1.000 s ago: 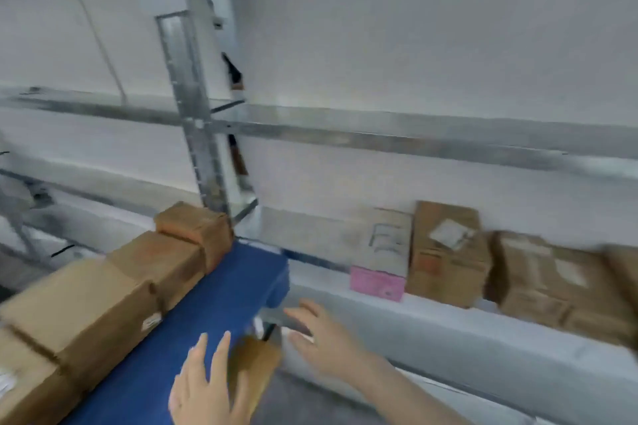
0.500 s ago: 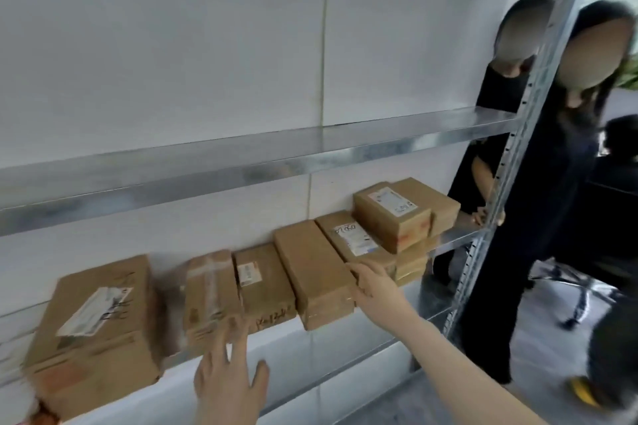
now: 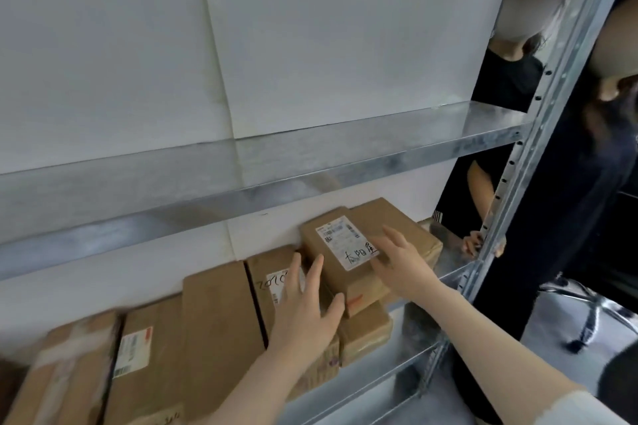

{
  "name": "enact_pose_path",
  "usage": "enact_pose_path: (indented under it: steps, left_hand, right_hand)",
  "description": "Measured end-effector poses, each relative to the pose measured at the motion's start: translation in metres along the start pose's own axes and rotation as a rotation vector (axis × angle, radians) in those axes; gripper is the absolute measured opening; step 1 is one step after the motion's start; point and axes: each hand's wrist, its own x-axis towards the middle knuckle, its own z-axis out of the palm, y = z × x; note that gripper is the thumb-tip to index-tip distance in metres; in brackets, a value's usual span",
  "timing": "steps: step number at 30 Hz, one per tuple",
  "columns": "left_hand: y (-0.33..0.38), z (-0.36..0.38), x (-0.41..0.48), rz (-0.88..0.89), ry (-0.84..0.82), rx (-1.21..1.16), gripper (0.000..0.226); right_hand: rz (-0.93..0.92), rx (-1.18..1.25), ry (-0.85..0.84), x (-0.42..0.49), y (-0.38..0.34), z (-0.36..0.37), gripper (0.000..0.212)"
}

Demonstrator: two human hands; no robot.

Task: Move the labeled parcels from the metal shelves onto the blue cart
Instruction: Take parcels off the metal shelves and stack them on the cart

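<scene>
Head view. Asker: What lies at the left?

Describer: Brown cardboard parcels sit side by side on the lower metal shelf [image 3: 411, 362]: a blurred taped parcel [image 3: 69, 366], then a parcel with a white and red label [image 3: 145, 355], then a plain parcel [image 3: 221, 338].

Asker: And the hands?

Describer: The left hand [image 3: 307, 314], fingers straight and spread, lies over a parcel with a handwritten label [image 3: 269, 276]. To its right the right hand [image 3: 404, 262], fingers also apart, rests flat on the top parcel [image 3: 338, 252], which is stacked on another box [image 3: 366, 331] and bears a printed label. Neither hand grips anything. Right of the shelf post [image 3: 538, 134] stand two people in dark clothes [image 3: 511, 79].
</scene>
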Motion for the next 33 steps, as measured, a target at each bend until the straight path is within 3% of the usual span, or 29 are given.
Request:
enact_pose_path:
  steps: [7, 17, 24, 33]
  left_hand:
    - [0.003, 0.051, 0.071, -0.064, -0.028, -0.149, 0.068]
    - [0.003, 0.058, 0.071, -0.038, 0.185, -0.252, 0.056]
    - [0.014, 0.007, 0.040, 0.027, 0.259, -0.033, 0.059]
    - [-0.049, -0.099, -0.075, -0.142, 0.511, 0.253, 0.060]
  right_hand:
    - [-0.124, -0.008, -0.034, 0.030, 0.021, 0.021, 0.052]
    - [-0.182, 0.223, 0.045, 0.022, 0.008, 0.017, 0.047]
    - [-0.247, 0.413, 0.098, -0.004, -0.033, 0.000, 0.044]
    - [-0.489, 0.642, -0.065, -0.060, -0.176, 0.053, 0.043]
